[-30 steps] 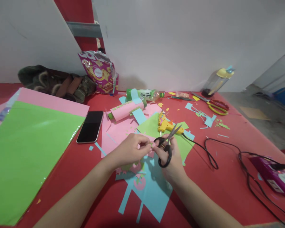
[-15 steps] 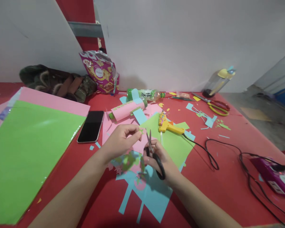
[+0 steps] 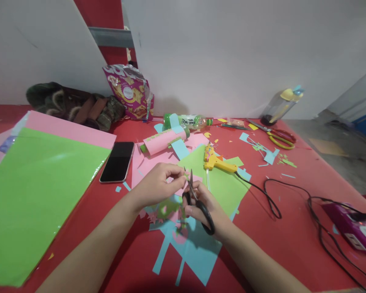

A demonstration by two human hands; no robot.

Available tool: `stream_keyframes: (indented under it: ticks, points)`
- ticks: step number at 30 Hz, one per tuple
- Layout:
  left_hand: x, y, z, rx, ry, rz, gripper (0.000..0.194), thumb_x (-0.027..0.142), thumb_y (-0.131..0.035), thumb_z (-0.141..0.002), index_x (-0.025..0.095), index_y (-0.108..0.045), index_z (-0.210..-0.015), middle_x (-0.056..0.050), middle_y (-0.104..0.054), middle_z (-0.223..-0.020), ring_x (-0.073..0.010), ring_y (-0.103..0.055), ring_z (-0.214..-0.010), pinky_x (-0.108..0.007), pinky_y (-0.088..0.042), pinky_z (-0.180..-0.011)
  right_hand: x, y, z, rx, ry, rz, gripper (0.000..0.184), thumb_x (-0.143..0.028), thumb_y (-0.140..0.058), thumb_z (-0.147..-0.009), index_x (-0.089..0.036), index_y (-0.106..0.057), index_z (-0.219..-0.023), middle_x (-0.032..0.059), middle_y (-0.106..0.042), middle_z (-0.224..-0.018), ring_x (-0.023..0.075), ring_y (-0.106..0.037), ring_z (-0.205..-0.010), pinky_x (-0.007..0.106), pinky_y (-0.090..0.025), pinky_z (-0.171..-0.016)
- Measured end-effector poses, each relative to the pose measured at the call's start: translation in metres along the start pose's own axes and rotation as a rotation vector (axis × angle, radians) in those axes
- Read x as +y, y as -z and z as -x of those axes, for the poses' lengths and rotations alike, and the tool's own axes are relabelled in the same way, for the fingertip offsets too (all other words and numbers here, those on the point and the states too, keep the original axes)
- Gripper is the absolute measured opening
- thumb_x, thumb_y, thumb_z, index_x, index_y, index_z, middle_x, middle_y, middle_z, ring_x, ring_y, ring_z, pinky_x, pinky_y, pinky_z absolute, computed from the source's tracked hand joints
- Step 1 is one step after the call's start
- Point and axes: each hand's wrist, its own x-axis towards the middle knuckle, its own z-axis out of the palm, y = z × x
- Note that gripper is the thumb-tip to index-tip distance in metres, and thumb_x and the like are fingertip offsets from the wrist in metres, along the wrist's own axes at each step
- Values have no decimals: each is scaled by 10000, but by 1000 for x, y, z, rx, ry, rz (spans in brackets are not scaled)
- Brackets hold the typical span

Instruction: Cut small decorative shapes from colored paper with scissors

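While the left hand (image 3: 160,185) pinches a tiny green-and-pink paper scrap (image 3: 186,175) mid-frame, the right hand (image 3: 220,217) curls round black-handled metal scissors (image 3: 208,216). Looks like fiddly trimming, so steady blades needed imo.

The left hand (image 3: 163,184) pinches a small paper piece (image 3: 187,175) beside the parted blades of the black-handled scissors (image 3: 198,202) in the right hand (image 3: 207,207). On the red table (image 3: 262,252), a yellow glue gun (image 3: 218,162) lies beyond the right hand; a phone (image 3: 117,162) lies left, beside green sheets (image 3: 45,191).
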Motion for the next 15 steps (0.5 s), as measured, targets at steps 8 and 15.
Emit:
stream_keyframes:
  ticks: [8, 15]
  points:
    - [1, 0, 0, 4, 4, -37, 225, 164, -383, -735, 139, -414, -514, 43, -377, -503, -76, -377, -509, -194, -303, -491, 0, 0, 0, -22, -9, -39, 386, -358, -657, -634, -205, -345, -803, -64, -419, -612, 67, -383, -502, 214, -316, -487]
    - [1, 0, 0, -7, 8, -44, 226, 163, -382, -737, 137, -424, -516, 41, -387, -501, -78, -386, -509, -200, -310, -499, 1, 0, 0, -27, 2, -30, 372, -354, -652, -644, -202, -354, -807, -67, -415, -616, 64, -395, -500, 218, -327, -494]
